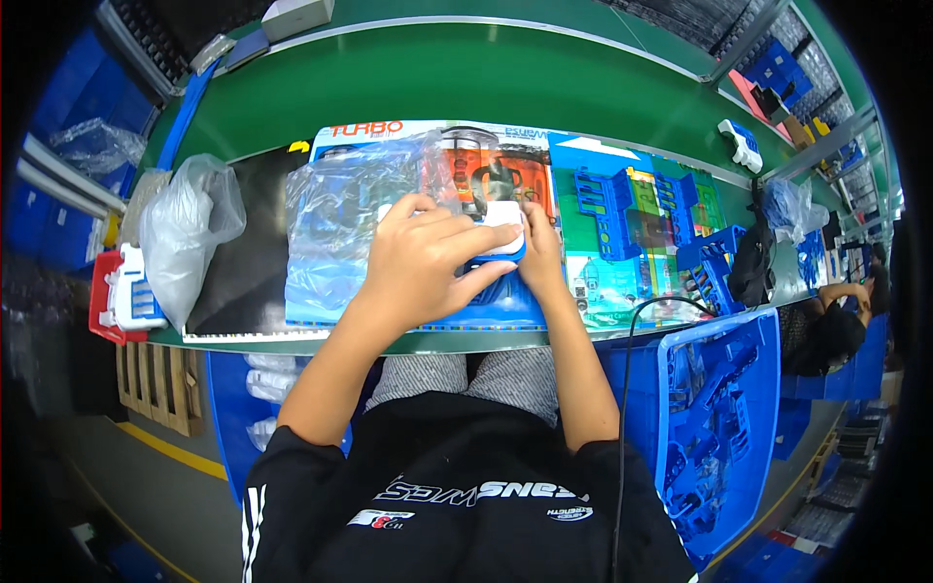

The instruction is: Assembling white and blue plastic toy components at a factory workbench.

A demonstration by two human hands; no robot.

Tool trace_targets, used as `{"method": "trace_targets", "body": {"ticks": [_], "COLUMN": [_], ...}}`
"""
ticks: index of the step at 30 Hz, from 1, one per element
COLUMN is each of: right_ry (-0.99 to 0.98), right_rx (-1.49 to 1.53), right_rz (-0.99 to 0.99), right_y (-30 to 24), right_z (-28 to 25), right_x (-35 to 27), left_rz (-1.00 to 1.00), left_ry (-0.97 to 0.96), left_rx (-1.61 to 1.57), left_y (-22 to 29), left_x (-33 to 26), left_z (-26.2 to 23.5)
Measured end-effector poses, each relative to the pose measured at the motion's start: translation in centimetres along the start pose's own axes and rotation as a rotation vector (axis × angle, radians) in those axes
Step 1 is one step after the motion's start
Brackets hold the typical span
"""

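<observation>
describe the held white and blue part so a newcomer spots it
On the green bench, find the printed sheets. Over them, the left hand and right hand hold the part, white above blue. Other white-and-blue pieces lie far left and far right; only this one is held.

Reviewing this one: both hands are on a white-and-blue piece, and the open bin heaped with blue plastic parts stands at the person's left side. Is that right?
Not quite: the head view shows the open bin heaped with blue plastic parts at the person's right side. The left hand and right hand are both on the white-and-blue piece.
</observation>
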State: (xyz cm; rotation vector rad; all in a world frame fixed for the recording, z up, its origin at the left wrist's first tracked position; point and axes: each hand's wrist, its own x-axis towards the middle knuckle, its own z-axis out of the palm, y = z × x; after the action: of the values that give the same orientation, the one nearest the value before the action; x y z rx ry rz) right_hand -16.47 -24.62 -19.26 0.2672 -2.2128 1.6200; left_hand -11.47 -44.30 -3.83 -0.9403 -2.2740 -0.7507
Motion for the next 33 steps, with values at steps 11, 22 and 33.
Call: {"method": "trace_targets", "body": {"ticks": [11,22,33], "right_ry": [-0.239,-0.234,-0.29], "right_rx": [-0.046,-0.123,-0.108], "right_rz": [-0.059,-0.287,-0.363], "right_y": [-9.7,-9.7,-8.7], "right_z": [-4.4,-4.7,-4.6], "right_x": [-0.8,0.6,1.3], "left_rz": [0.039,0.061,0.082], "left_ry": [-0.162,-0.166,-0.218], "left_rx": [-0.046,-0.041,-0.069], "left_y": [-0.2,-0.3,-0.3], "left_x": [0.9,0.9,0.9], "left_z": [-1.2,-1.0,-1.3]}}
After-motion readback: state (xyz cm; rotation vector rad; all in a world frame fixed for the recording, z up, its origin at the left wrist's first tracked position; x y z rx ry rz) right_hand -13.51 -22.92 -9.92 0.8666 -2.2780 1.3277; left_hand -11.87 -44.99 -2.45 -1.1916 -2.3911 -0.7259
